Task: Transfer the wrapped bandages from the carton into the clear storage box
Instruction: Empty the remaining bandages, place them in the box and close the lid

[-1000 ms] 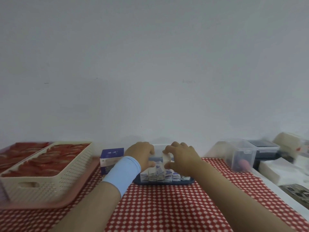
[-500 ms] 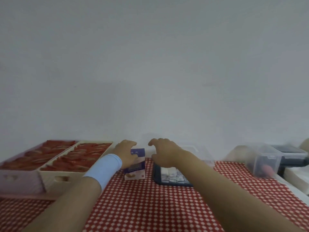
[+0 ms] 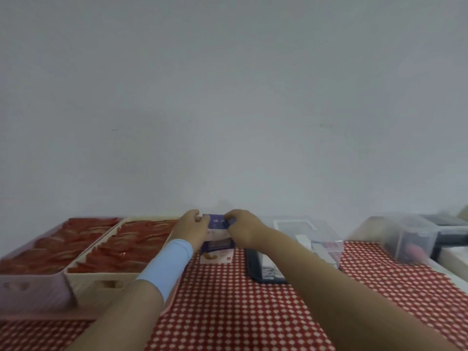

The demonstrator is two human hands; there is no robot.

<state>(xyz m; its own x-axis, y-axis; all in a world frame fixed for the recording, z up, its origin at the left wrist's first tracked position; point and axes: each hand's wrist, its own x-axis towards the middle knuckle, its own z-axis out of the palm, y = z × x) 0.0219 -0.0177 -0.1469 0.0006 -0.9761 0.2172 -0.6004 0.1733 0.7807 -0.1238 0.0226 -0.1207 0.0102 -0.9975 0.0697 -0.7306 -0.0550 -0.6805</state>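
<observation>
Red-checked bench (image 3: 228, 300): your left hand (image 3: 191, 230) and right hand (image 3: 243, 230) quit clear storage box (image 3: 325, 233), now both grip carton (image 3: 216, 249) top; likely next batch.

Both your forearms reach forward, converging; left hand (image 3: 191, 230), its wrist in a blue band (image 3: 168, 262), and right hand (image 3: 243, 228) grip the carton (image 3: 216, 249) top.

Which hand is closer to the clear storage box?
Right. The right hand pinches the carton just beside the clear storage box; the left hand holds the carton's other side.
</observation>
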